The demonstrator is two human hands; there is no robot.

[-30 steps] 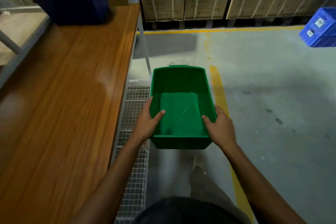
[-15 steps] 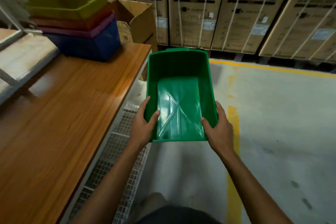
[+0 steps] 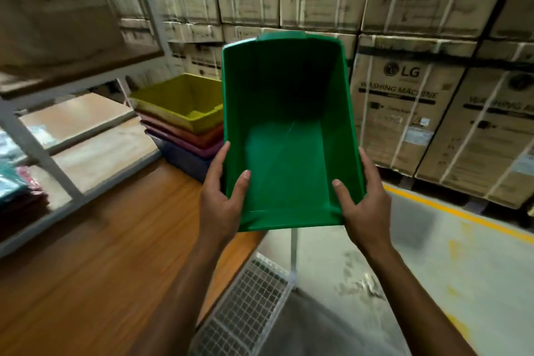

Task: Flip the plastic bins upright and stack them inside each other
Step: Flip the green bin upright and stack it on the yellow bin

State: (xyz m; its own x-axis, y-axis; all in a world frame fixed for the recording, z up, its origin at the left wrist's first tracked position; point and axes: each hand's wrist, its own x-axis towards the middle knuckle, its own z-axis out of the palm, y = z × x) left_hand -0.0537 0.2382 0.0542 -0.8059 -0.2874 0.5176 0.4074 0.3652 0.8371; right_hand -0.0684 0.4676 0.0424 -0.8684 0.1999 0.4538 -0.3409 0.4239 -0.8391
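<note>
Green bin (image 3: 289,136) is upright-ish and in the air, open side facing the camera, far end tipped up a bit. Held at the near end by both hands. Left hand (image 3: 222,202) has its grip closed on the near-left wall, thumb inside, fingers outside. Right hand (image 3: 361,205) does the same on the near-right wall. Both grips look firm, and nothing else supports the bin.

Stack of nested bins (image 3: 185,121) sits on the tabletop (image 3: 101,254) just left of and behind the green one: yellow-green on top, then red, purple, blue at the bottom. All upright, and the top one looks empty. Green bin overlaps the stack's right edge in view but appears to be apart from it.

Step in hand, as a judgement: flip done, carry to the stack underway. Next move calls for shifting the bin left and forward over the yellow-green one, levelling it, matching its long axis to the stack, then lowering straight in. Risk: a corner catching the rim if it's skewed.

Around: shelf frame (image 3: 31,136) on the left, strapped cartons (image 3: 404,101) behind, wire mesh (image 3: 245,306) below the tabletop edge.
</note>
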